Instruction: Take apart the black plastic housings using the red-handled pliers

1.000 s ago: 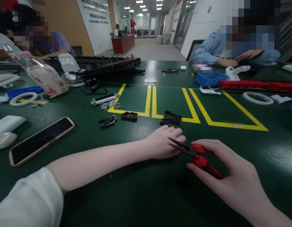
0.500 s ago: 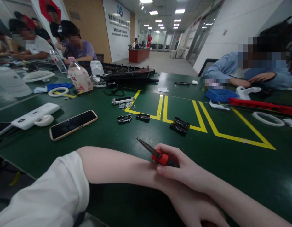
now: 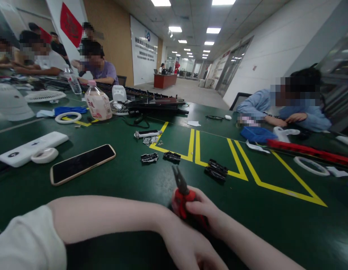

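Just changed: your right hand [image 3: 204,207] has turned the pliers [image 3: 183,194]. Half a second ago the tips slanted off to your left across the left forearm; now they point away from you, up the surface [image 3: 264,221], slightly parted. Grip: fingers wrapped round the red handles, thumb on top.

Left hand [image 3: 187,240]: a second ago it was out beside the paired black parts [image 3: 216,174]; now it is low, just nearer you than the right hand, wrists almost crossed. Fingers run out of view at the bottom; cannot tell whether they grip anything.

Meaning, as I judge it: the tool is ready in your hand but on nothing, and no part is being steadied.

Positions: the pair lies ahead and right of the pliers, by the yellow tape [image 3: 230,144]. A small black piece [image 3: 171,156] sits ahead, slightly left of the tips; another [image 3: 149,158] farther left.

Edges and room: bare green ahead of the tips up to those pieces, and wide to the right hand's right. Phone [image 3: 83,165] bounds the left, beyond your forearm. Near edge not readable. Crossed wrists look like the tightest limit.
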Motion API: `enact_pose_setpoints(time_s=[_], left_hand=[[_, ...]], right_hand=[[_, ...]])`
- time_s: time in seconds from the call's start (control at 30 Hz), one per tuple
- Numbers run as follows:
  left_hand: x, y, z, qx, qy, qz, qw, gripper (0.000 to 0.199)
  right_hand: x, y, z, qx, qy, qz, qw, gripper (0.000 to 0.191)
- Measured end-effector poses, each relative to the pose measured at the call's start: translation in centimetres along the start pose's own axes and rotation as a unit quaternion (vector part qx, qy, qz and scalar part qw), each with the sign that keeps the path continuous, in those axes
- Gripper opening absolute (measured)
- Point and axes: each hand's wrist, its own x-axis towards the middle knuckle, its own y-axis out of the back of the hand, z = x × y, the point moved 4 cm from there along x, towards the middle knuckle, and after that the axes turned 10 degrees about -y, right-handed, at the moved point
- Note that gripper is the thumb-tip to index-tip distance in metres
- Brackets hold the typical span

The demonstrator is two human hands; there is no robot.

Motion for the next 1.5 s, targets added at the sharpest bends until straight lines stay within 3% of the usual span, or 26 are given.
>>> enact_pose_setpoints(time_s=[0.07,0.17,0.23,0.3,0.37,0.47,0.53,0.6,0.7,0.87,0.97,1.2,1.37,1.5], left_hand=[[-2.3,1.2,-0.3,-0.025,0.002,0.044,0.999,0.016],[-5.2,2.1,0.9,0.005,0.023,0.033,0.999,0.012],[-6.9,2.4,2.0,0.082,0.067,0.018,0.994,0.008],[-8.7,3.7,2.6,0.194,0.132,0.088,0.968,0.009],[-10.7,5.9,2.8,0.296,0.174,0.242,0.908,0.017],[-13.6,8.6,1.7,0.408,0.217,0.434,0.773,0.021],[-14.8,9.7,0.4,0.447,0.229,0.491,0.712,0.033],[-15.3,10.2,-0.8,0.467,0.238,0.503,0.688,0.052],[-15.2,10.4,-1.9,0.482,0.245,0.478,0.692,0.056],[-14.5,10.3,-2.2,0.474,0.242,0.442,0.722,0.035],[-14.2,9.7,-1.9,0.452,0.237,0.440,0.739,0.032],[-12.0,5.6,0.1,0.422,0.227,0.406,0.778,0.034],[-10.1,3.2,0.6,0.426,0.197,0.331,0.818,0.038],[-9.1,1.9,3.5,0.435,0.143,0.292,0.840,0.056]], right_hand=[[-0.2,1.1,0.4,0.071,0.008,0.015,0.997,0.045],[-0.4,2.2,0.7,0.143,-0.006,0.009,0.990,0.037],[-0.8,2.5,0.8,0.178,-0.015,0.003,0.984,0.035],[-1.4,2.8,0.9,0.200,-0.023,0.002,0.980,0.033],[-2.4,2.9,1.2,0.231,-0.026,0.010,0.972,0.032],[-4.2,3.3,1.9,0.315,-0.027,0.047,0.948,0.030],[-5.6,3.6,2.5,0.347,-0.026,0.079,0.934,0.030],[-6.8,3.8,3.0,0.362,-0.027,0.113,0.925,0.031],[-7.9,3.9,3.3,0.368,-0.031,0.141,0.918,0.033],[-8.1,3.8,2.8,0.379,-0.030,0.142,0.914,0.031],[-8.0,4.0,2.8,0.385,-0.038,0.143,0.911,0.032],[-8.1,4.4,2.8,0.388,-0.037,0.152,0.908,0.031],[-8.1,4.7,2.9,0.361,-0.039,0.173,0.915,0.032],[-8.1,4.7,3.1,0.352,-0.032,0.174,0.919,0.031]])
